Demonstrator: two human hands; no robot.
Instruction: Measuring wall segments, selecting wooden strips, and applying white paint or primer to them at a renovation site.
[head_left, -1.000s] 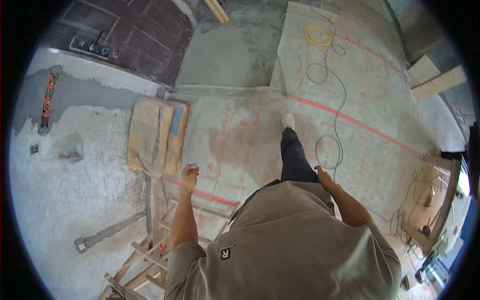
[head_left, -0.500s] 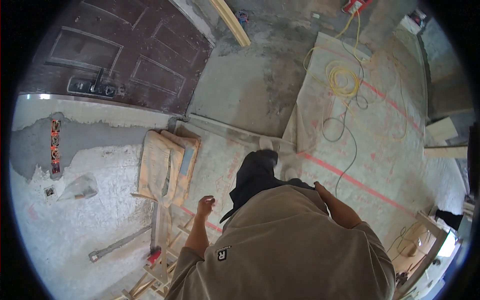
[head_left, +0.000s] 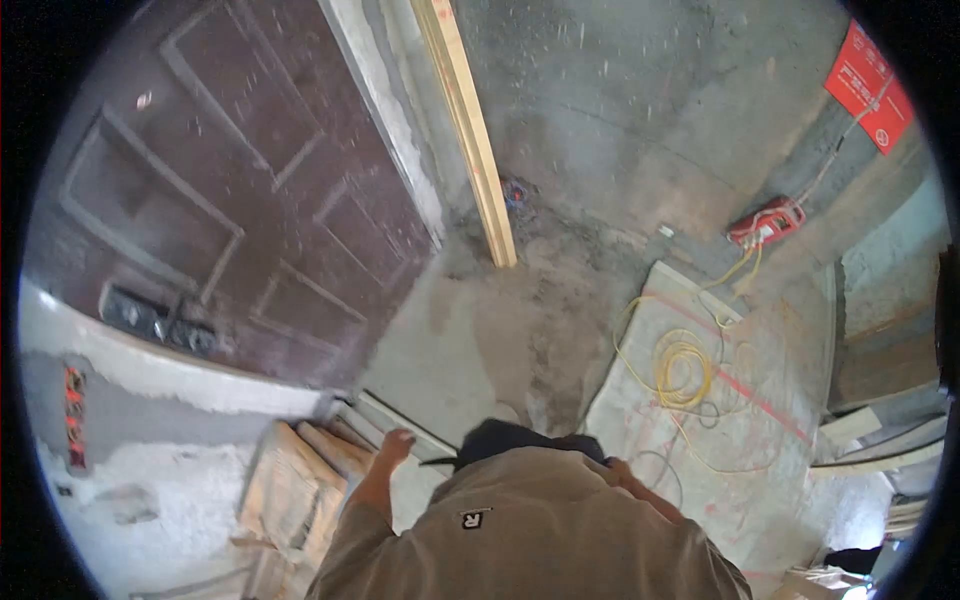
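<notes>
My left hand point(head_left: 398, 444) hangs out to my left, near the brown paper sacks point(head_left: 290, 490) by the wall and a narrow threshold strip point(head_left: 408, 422) on the floor. Its fingers look loosely curled, slightly blurred, and no object shows in them. At my right hip, my right hand point(head_left: 620, 472) rests against the edge of my brown shirt point(head_left: 530, 530) and dark trousers point(head_left: 515, 437). The right fingers are mostly hidden there, so whether they grip anything is unclear.
A dark red panelled door point(head_left: 250, 170) stands at the left. Long wooden battens point(head_left: 465, 130) lean ahead. A coiled yellow cable point(head_left: 685, 370) lies on the floor sheeting point(head_left: 640, 400), running toward a red power box point(head_left: 768, 222). Boards point(head_left: 850, 428) lie at the right.
The view has moved forward and tilted up, so the door, battens and red box appear larger or lower. My left hand is now beside the threshold; my right stays at my hip.
</notes>
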